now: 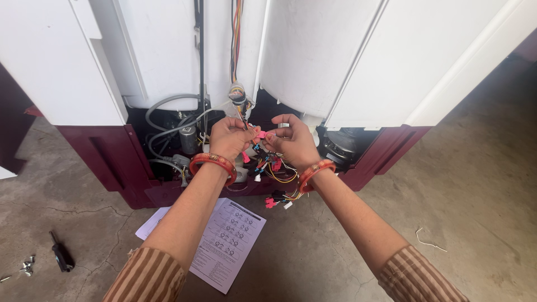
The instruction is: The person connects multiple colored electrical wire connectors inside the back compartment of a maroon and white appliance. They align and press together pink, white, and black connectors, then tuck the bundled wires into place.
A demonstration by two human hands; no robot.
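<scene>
A white washing machine [313, 50] with a maroon base [112, 162] stands open at the back, showing hoses, a motor and a bundle of coloured wires [274, 168]. My left hand [229, 138] pinches a wire end with a pink connector [260, 135] at the middle of the opening. My right hand [291, 140] holds the mating wire end right beside it, fingertips almost touching the left ones. Both wrists wear orange bangles. More wires with pink and white connectors [271, 202] hang below my hands.
A printed sheet with diagrams [226, 243] lies on the concrete floor under my arms. A black-handled screwdriver [60, 254] and several loose screws [25, 265] lie at the lower left. A grey hose [168, 131] loops inside the base. A scrap of white wire [428, 240] lies at the right.
</scene>
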